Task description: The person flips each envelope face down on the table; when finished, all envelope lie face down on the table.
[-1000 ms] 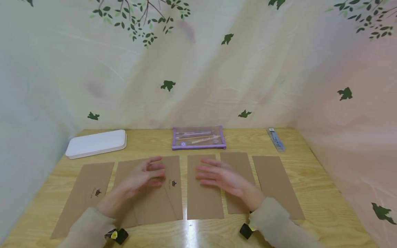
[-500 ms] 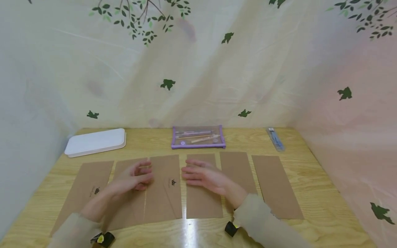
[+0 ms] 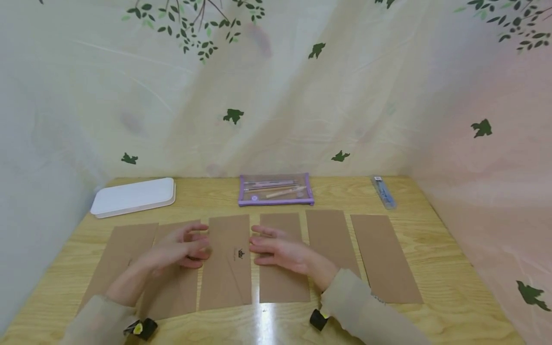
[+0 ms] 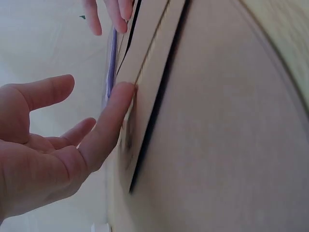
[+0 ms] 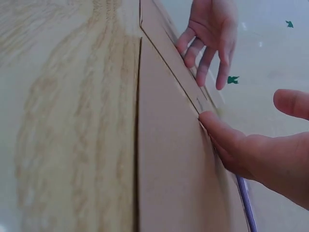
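Head view: the third kraft-paper sheet from the left (image 3: 222, 268) lies flat on the wooden table (image 3: 440, 268), between the person's two hands.
Crown mark: a small black crown (image 3: 240, 254) is printed near that sheet's right edge; a thin slanting line runs below it.
Left hand: its fingers (image 3: 194, 249) are spread and loosely bent, holding nothing; the hand (image 3: 181, 247) is over the second sheet (image 3: 177, 292), fingertips by the third sheet's left edge. Whether they press on paper cannot be told.
Right hand: fingers wide and lightly curved, nothing held; the hand (image 3: 284, 250) is over the fourth sheet (image 3: 282, 282), fingertips by the third sheet's right edge. In the right wrist view, the thumb (image 5: 292, 102) stands apart from the fingers.
Row of paper: the first sheet (image 3: 120, 249) is at the far left, partly behind the left forearm; the fifth (image 3: 329, 239) and sixth (image 3: 385, 258) lie to the right.
Sleeves: beige cuffs (image 3: 379, 306), each with a black wrist device (image 3: 319, 319) near it.
Back of the table: a white case (image 3: 133, 197) at left, a purple-edged clear pouch (image 3: 276, 202) holding pencils (image 3: 280, 183) at centre, a blue item in clear packaging (image 3: 384, 193) at right.
Backdrop: pale cloth (image 3: 276, 86) printed with green leaves.
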The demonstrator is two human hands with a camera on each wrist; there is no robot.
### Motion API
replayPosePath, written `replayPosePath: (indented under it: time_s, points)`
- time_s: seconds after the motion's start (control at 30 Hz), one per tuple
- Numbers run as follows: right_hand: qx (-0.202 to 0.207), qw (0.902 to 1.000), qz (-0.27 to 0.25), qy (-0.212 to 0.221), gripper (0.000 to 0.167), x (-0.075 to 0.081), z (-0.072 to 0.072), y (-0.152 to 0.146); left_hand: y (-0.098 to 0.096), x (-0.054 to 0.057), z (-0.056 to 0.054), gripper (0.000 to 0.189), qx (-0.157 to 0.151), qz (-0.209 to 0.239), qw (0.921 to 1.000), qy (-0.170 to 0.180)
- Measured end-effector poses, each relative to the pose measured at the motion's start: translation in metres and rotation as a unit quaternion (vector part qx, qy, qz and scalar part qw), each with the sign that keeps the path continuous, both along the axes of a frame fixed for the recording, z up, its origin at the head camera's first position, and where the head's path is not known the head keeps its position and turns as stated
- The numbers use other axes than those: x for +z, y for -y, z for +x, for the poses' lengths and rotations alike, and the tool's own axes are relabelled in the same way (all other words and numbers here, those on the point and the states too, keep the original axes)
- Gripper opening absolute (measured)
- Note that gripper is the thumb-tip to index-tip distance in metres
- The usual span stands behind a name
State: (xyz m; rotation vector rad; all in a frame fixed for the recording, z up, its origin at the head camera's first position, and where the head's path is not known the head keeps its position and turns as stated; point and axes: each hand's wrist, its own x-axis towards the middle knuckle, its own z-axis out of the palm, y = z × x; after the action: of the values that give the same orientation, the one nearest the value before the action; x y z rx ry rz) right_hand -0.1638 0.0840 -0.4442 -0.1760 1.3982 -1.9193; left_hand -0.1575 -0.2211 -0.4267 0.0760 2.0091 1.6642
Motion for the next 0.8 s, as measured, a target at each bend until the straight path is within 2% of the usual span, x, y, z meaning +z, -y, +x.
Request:
replayPosePath:
  time_s: [0.23,0.57,0.8]
  points:
    - [-0.004,1.0,0.002,0.004,0.067,0.0,0.001,0.001,-0.007,0.005,0.004,0.06,0.004,-0.011,0.9999,-0.007]
    - [-0.029,0.9995,-0.008,0.011,0.067,-0.003,0.003,0.004,-0.012,0.001,0.005,0.062,-0.002,0.003,0.9999,-0.017]
    - [-0.03,0.9995,-0.005,0.009,0.065,-0.003,0.001,0.003,-0.011,-0.004,0.006,0.061,0.012,0.002,0.9997,-0.019]
